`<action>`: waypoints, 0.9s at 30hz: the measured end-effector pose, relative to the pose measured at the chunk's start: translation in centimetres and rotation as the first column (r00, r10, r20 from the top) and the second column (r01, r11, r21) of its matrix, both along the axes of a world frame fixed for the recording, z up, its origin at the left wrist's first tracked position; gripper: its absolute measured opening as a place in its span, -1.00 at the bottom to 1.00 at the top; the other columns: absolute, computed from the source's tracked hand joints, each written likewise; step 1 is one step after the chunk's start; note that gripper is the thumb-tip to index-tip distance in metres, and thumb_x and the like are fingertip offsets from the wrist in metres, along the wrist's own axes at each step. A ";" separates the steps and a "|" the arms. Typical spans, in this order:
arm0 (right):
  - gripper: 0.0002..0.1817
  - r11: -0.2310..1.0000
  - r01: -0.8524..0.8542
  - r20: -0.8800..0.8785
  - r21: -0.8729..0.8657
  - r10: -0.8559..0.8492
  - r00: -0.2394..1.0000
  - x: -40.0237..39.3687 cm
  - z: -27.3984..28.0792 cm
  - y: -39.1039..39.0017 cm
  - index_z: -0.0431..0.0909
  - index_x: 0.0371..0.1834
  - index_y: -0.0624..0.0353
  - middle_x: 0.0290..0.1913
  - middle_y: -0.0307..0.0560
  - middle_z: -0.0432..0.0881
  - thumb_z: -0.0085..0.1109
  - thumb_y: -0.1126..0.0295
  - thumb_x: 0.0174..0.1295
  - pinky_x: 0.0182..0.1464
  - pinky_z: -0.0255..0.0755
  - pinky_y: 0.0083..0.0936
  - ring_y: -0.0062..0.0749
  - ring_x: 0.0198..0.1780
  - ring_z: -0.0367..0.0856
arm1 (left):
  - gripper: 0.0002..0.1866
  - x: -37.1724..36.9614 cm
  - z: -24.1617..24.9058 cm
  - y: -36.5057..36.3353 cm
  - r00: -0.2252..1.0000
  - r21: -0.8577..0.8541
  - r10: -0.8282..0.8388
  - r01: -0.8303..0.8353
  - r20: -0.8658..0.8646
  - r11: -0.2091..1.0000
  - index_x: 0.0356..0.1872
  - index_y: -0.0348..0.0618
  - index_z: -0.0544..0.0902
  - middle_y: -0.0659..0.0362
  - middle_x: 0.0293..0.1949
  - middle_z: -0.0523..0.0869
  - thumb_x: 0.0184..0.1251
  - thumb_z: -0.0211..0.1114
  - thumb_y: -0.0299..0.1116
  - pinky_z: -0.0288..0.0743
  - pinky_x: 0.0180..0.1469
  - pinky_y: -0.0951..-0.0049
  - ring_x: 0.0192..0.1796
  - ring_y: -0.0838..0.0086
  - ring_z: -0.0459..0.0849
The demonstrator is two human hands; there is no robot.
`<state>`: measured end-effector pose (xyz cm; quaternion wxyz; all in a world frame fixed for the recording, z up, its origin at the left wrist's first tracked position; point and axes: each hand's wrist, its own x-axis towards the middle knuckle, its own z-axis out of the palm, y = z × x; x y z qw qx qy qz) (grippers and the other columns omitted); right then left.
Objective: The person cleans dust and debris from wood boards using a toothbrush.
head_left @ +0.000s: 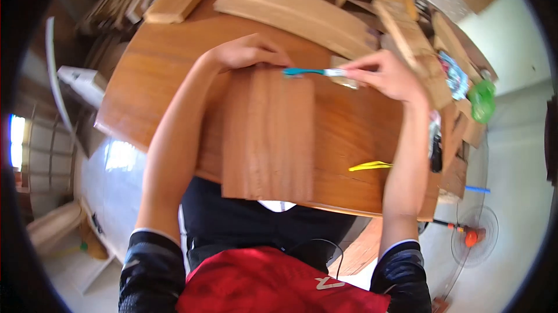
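Observation:
A flat wooden board (270, 138) made of several strips lies in front of me, its near end reaching over the table's front edge. My left hand (250, 54) is closed at the board's far edge, with some of its fingers hidden. In my right hand (386, 74), thumb and fingers pinch a toothbrush (308, 72) with a teal head end and a whitish part near the grip. The brush head is over the board's far right corner; blur hides whether it touches. A small pale container (347, 83) sits just below the right fingers.
The wooden table (354, 133) carries a yellow strip-like object (371, 166) on its right. Thick wood blocks (293, 11) lie along the back. Wood pieces, a green plastic item (482, 101) and a black-handled tool (436, 153) crowd the right side. A fan (474, 236) stands beyond.

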<state>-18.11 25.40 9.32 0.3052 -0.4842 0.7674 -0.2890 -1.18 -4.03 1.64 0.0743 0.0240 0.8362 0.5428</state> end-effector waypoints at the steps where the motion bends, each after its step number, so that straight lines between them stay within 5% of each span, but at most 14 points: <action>1: -0.73 1.000 0.010 -0.021 -0.029 -0.010 1.000 0.1 -0.8 -0.4 0.86 0.09 0.10 -0.32 -0.29 0.82 0.43 0.26 0.42 -0.31 0.43 -0.57 -0.72 -0.36 0.55 | -0.55 0.2 0.5 0.2 0.996 -0.064 0.058 -0.053 0.065 0.997 -0.02 -0.22 0.88 0.13 -0.11 0.88 0.56 0.28 0.00 0.55 0.06 0.46 -0.08 0.50 0.72; 4: -0.72 0.983 -0.111 -0.073 -0.146 0.101 0.992 3.1 -2.7 -2.8 0.86 0.10 0.07 -0.33 -0.22 0.82 0.43 0.23 0.43 -0.27 0.45 -0.52 -0.63 -0.33 0.60 | -0.39 0.2 0.9 1.0 0.988 0.083 0.101 -0.111 0.116 0.990 -0.08 -0.25 0.89 0.07 -0.18 0.89 0.60 0.18 0.16 0.58 0.02 0.42 -0.16 0.44 0.74; 6: -0.71 0.990 -0.141 -0.021 0.011 0.141 0.990 3.6 -1.8 -3.2 0.86 0.10 0.06 -0.31 -0.20 0.83 0.43 0.21 0.42 -0.20 0.50 -0.51 -0.61 -0.31 0.63 | -0.31 -0.1 0.1 0.5 0.978 0.101 0.130 -0.147 0.163 0.984 -0.08 -0.24 0.90 0.05 -0.18 0.90 0.57 0.16 0.27 0.59 0.00 0.42 -0.16 0.42 0.74; 8: -0.70 0.984 -0.135 0.022 0.117 0.133 0.991 2.5 0.0 -2.2 0.86 0.10 0.07 -0.30 -0.19 0.83 0.44 0.20 0.42 -0.17 0.52 -0.52 -0.62 -0.31 0.64 | -0.31 0.2 0.3 0.8 0.983 0.079 0.135 -0.146 0.127 0.986 -0.11 -0.27 0.90 0.04 -0.19 0.89 0.55 0.19 0.27 0.60 -0.01 0.40 -0.16 0.40 0.76; 12: -0.70 0.999 -0.035 -0.070 0.027 0.036 0.997 0.1 -2.2 -1.0 0.86 0.11 0.04 -0.23 -0.09 0.86 0.42 0.17 0.44 -0.14 0.55 -0.50 -0.61 -0.29 0.66 | -0.33 0.0 0.2 0.8 0.992 0.038 0.103 -0.106 0.071 0.994 -0.11 -0.27 0.90 0.04 -0.20 0.89 0.54 0.22 0.25 0.60 -0.01 0.39 -0.14 0.40 0.76; 16: -0.70 0.993 -0.090 -0.119 -0.075 0.081 0.990 3.4 -3.1 -3.1 0.85 0.13 -0.03 -0.05 -0.01 0.88 0.39 0.13 0.46 0.06 0.57 -0.42 -0.36 -0.05 0.79 | -0.35 -0.1 0.8 0.8 0.986 0.040 0.083 -0.089 0.146 0.995 -0.10 -0.26 0.90 0.05 -0.20 0.89 0.53 0.25 0.24 0.58 0.01 0.40 -0.14 0.42 0.76; 22: -0.71 0.999 0.024 -0.172 -0.046 -0.031 0.985 1.2 -2.2 -2.0 0.86 0.10 -0.09 -0.12 -0.03 0.87 0.40 0.11 0.43 -0.02 0.58 -0.39 -0.36 -0.15 0.76 | -0.33 -0.1 0.5 1.1 0.995 -0.142 0.098 -0.092 0.036 0.986 -0.03 -0.23 0.89 0.14 -0.25 0.84 0.60 0.15 0.25 0.55 -0.08 0.44 -0.26 0.47 0.67; 25: -0.68 0.992 -0.047 -0.227 -0.114 0.020 0.974 2.1 -3.0 -2.5 0.87 0.10 -0.16 -0.11 0.03 0.84 0.40 0.01 0.41 0.01 0.59 -0.31 -0.14 -0.12 0.74 | -0.28 -0.3 0.4 1.5 0.975 0.222 0.158 -0.190 0.155 0.956 0.07 -0.20 0.86 0.19 -0.29 0.80 0.70 -0.04 0.26 0.52 -0.11 0.46 -0.30 0.50 0.62; 27: -0.68 0.992 -0.099 -0.212 -0.076 0.081 0.974 2.7 -2.9 -2.5 0.86 0.10 -0.17 -0.04 0.06 0.81 0.41 0.02 0.41 0.09 0.56 -0.28 -0.12 0.02 0.72 | -0.26 -0.5 0.2 1.5 0.976 0.233 0.138 -0.175 0.167 0.957 0.14 -0.19 0.83 0.19 -0.30 0.79 0.74 -0.13 0.25 0.52 -0.11 0.48 -0.30 0.52 0.61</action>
